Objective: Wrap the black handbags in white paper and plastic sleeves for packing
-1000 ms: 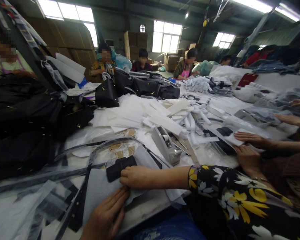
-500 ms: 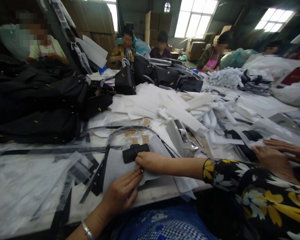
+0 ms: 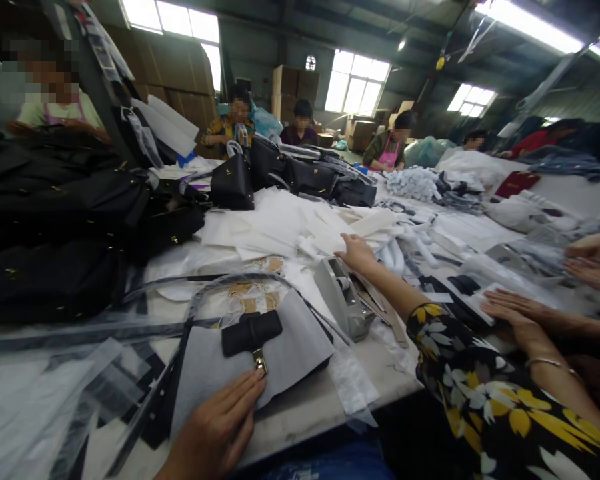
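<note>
A black handbag (image 3: 177,377) lies on the table, its front covered by a grey-white protective sheet (image 3: 293,347). A black strap piece (image 3: 253,331) lies over the sheet, above a gold clasp (image 3: 259,362). My left hand (image 3: 220,423) rests on the bag's lower front, fingers stretched out and together, tips touching the clasp. Its thumb is mostly hidden. My right hand (image 3: 357,253) reaches forward with fingers extended at the near edge of the white sheets (image 3: 285,220). Nothing shows in it. Just below the right forearm is a grey tape dispenser (image 3: 340,300).
Black handbags (image 3: 65,200) are piled at the left; more handbags (image 3: 310,177) stand farther back. Plastic-wrapped straps (image 3: 140,327) lie left of the bag. Brown tags with strings (image 3: 250,297) lie behind it. A co-worker's hands (image 3: 520,310) work at the right. Several people sit across the table.
My right hand has left the clasp and moved forward and right to the white sheets. My left hand stays at the clasp. The view has turned to the right.
</note>
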Available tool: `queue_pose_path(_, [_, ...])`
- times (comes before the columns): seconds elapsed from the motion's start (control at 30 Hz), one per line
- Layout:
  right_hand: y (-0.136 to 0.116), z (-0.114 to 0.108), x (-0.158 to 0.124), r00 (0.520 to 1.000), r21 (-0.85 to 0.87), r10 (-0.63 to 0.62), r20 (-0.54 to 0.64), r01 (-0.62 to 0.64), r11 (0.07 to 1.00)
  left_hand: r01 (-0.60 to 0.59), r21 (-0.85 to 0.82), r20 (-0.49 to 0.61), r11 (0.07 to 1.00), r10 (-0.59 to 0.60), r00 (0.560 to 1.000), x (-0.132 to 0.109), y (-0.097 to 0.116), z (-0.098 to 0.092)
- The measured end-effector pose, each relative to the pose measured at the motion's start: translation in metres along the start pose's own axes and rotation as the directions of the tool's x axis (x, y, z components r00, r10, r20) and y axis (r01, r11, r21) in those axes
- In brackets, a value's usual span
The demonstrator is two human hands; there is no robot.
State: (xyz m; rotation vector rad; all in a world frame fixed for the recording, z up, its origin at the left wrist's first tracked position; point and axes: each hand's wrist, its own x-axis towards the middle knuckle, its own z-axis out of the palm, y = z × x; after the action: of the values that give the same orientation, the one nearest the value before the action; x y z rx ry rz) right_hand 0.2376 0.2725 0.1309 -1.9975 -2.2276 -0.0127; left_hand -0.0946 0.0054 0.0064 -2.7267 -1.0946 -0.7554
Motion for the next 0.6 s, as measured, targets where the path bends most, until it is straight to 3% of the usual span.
queue_pose_path(0.07, [0.018, 0.006, 0.003, 0.995, -0.047, 0.095, 0.016, -0.094, 0.994, 0.026, -0.024, -0.009, 0.999, -0.027, 1.0, 0.002, 0.002, -0.002])
queue_pose_path(0.17, [0.024, 0.01, 0.0, 0.994, -0.072, 0.109, 0.026, -0.107, 0.992, 0.067, -0.088, -0.014, 0.994, -0.068, 0.998, 0.006, 0.006, -0.006])
queue_pose_path(0.3, [0.004, -0.011, -0.015, 0.998, -0.034, -0.009, -0.069, 0.007, 0.999, 0.104, -0.143, -0.008, 0.984, -0.106, 0.994, 0.01, 0.008, -0.01])
queue_pose_path(0.4, [-0.03, -0.035, -0.043, 0.971, 0.077, -0.214, -0.108, 0.223, 0.972, 0.111, -0.149, -0.006, 0.983, -0.113, 0.994, 0.011, 0.008, -0.011])
queue_pose_path(0.43, [-0.044, -0.041, -0.054, 0.93, 0.176, -0.359, -0.08, 0.368, 0.913, 0.112, -0.149, -0.008, 0.982, -0.114, 0.993, 0.011, 0.009, -0.011])
queue_pose_path(0.47, [-0.059, -0.045, -0.067, 0.855, 0.291, -0.517, -0.039, 0.505, 0.813, 0.112, -0.15, -0.009, 0.982, -0.115, 0.993, 0.01, 0.009, -0.01])
queue_pose_path(0.5, [-0.075, -0.046, -0.078, 0.749, 0.402, -0.662, 0.004, 0.605, 0.687, 0.117, -0.151, -0.005, 0.982, -0.119, 0.993, 0.009, 0.009, -0.01])
queue_pose_path(0.57, [-0.104, -0.04, -0.097, 0.533, 0.558, -0.843, 0.076, 0.678, 0.478, 0.147, -0.146, 0.014, 0.978, -0.146, 0.989, 0.005, 0.01, -0.008])
queue_pose_path(0.6, [-0.116, -0.031, -0.104, 0.454, 0.588, -0.883, 0.118, 0.684, 0.431, 0.169, -0.14, 0.023, 0.976, -0.167, 0.986, 0.003, 0.011, -0.008])
